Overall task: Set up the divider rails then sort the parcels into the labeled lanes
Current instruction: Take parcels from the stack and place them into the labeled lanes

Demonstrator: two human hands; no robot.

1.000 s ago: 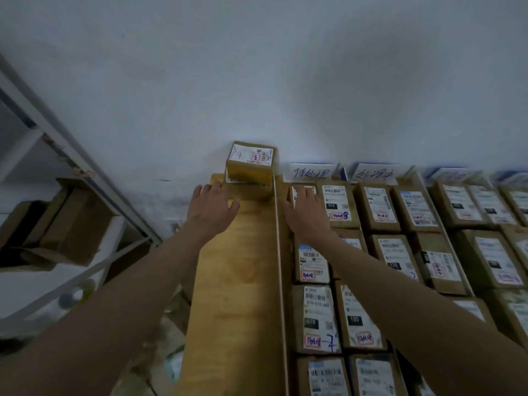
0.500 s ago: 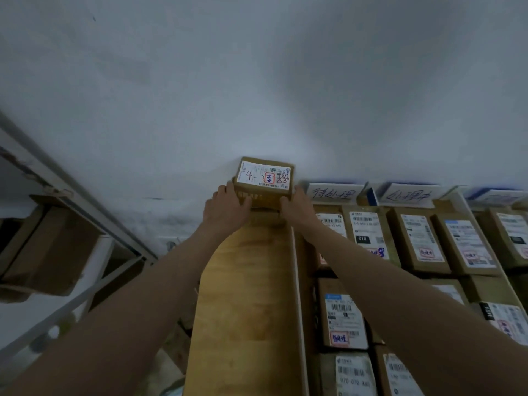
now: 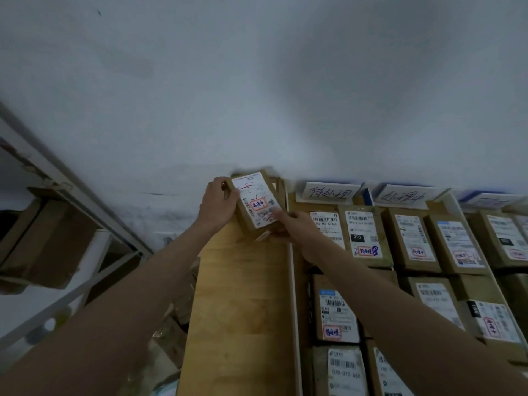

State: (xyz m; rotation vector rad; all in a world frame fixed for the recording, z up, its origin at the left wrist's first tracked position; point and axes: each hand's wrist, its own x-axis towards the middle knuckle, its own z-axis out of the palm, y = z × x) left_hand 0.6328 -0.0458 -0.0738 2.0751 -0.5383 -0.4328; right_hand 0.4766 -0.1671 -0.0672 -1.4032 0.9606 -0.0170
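A small brown parcel (image 3: 257,204) with a white label and red stamp is lifted and tilted at the far end of the bare wooden lane (image 3: 240,304), close to the wall. My left hand (image 3: 218,205) grips its left side. My right hand (image 3: 291,224) grips its lower right corner. A thin white divider rail (image 3: 294,310) runs along the lane's right edge. Right of it, several labelled parcels (image 3: 361,234) lie in rows. Handwritten lane cards (image 3: 328,192) stand against the wall.
A white wall (image 3: 257,95) rises straight ahead. A metal shelf frame (image 3: 71,195) with cardboard boxes (image 3: 48,247) stands on the left. More lane cards (image 3: 403,197) and parcels (image 3: 457,247) fill the right side.
Both hands went from flat on the lane and parcels to gripping the far parcel. It has been lifted off the lane's end, turned lengthwise and tilted.
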